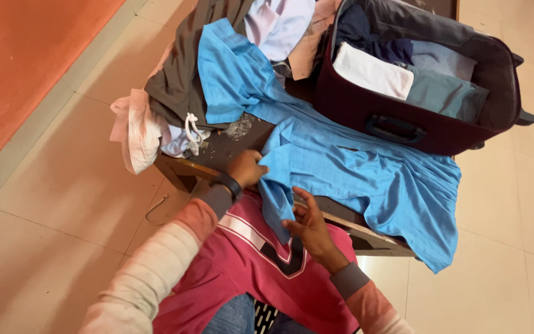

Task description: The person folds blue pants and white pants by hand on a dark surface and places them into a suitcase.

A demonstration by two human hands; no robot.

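A light blue shirt (341, 161) lies spread across a dark wooden table (230, 145), one end hanging over the near edge. My left hand (246, 168), a dark band on its wrist, pinches the shirt's cloth at the table's near edge. My right hand (307, 224) grips the hanging blue flap lower down, in front of my pink top. Both sleeves are pale with orange and grey cuffs.
An open maroon suitcase (415, 127) with folded clothes stands on the table's far right. A heap of grey, white and pink clothes (174, 80) covers the far left. The floor is pale tile (69, 185), with an orange surface (26, 55) at the left.
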